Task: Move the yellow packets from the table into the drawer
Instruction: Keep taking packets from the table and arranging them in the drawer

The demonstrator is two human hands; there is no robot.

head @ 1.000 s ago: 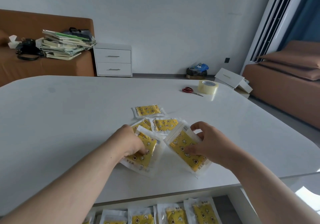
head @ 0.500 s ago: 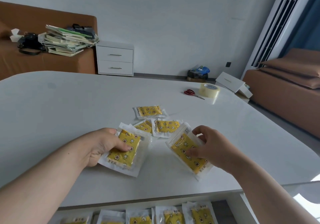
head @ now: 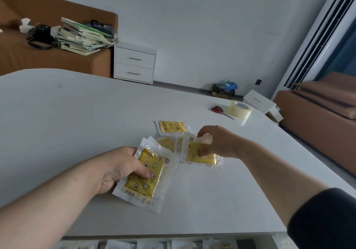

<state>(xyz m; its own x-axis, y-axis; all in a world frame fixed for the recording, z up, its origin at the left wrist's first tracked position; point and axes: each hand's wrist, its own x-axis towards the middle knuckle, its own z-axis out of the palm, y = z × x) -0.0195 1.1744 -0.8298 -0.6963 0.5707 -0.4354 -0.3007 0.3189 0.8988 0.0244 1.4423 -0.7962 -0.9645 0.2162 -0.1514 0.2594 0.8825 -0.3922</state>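
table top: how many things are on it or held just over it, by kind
yellow packets: 5, one mostly covered by another
scissors: 1
tape roll: 1
total: 7

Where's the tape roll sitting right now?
In the head view, the clear tape roll sits on the far right side of the white table. It is just right of the red-handled scissors and beyond the right hand.
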